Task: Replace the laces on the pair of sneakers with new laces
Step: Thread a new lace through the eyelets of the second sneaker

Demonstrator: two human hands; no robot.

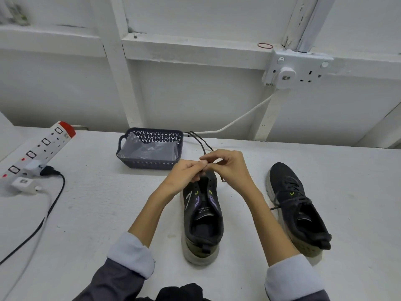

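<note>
White table [97,213] carries both sneakers: your left hand [184,173] and right hand [230,168] pinch the dark lace [202,144] over the centre sneaker [202,216], hiding its toe eyelets. The laced sneaker [300,206] sits to its right, apart.

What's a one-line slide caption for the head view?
Left hand and right hand pinch a dark lace over the forefoot of the centre sneaker; the laced sneaker sits to its right.

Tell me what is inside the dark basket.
Inside the basket lies a crumpled clear plastic bag. Whether anything sits under or within the plastic cannot be seen.
</note>
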